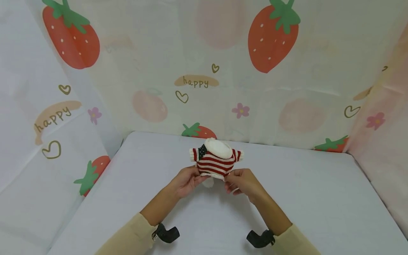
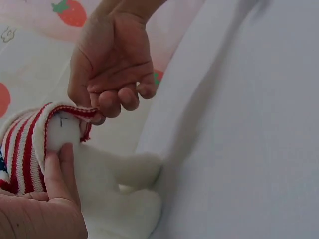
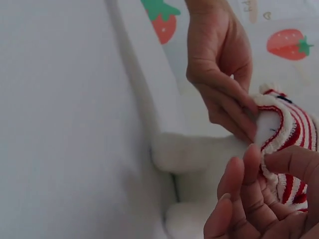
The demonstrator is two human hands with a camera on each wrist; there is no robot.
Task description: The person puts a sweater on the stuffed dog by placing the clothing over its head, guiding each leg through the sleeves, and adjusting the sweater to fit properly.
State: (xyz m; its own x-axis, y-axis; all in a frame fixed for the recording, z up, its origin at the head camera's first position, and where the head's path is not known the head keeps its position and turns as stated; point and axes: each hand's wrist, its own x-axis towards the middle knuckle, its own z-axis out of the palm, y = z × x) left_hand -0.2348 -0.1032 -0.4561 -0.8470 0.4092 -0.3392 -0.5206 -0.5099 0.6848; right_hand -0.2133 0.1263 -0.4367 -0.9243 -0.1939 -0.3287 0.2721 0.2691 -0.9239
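A small red-and-white striped knitted sweater (image 1: pixel 215 163) with a dark dotted patch at one shoulder is on a white plush toy (image 2: pixel 124 211). The rounded white top of the toy rises from the sweater's neck in the head view, and its stubby white legs stick out below the hem in both wrist views. My left hand (image 1: pixel 186 182) holds the hem on the left, fingers inside against the plush body. On the right side, my right hand (image 1: pixel 243 182) pinches the hem between thumb and index finger, its other fingers loosely bent. The toy's face is hidden.
Both hands work over a white-covered table (image 1: pixel 318 198). A cloth backdrop (image 1: pixel 204 106) printed with strawberries, hearts and flowers hangs behind it and along both sides. A black wrist camera mount (image 1: pixel 167 233) sits at the left sleeve, another mount (image 1: pixel 259 239) at the right.
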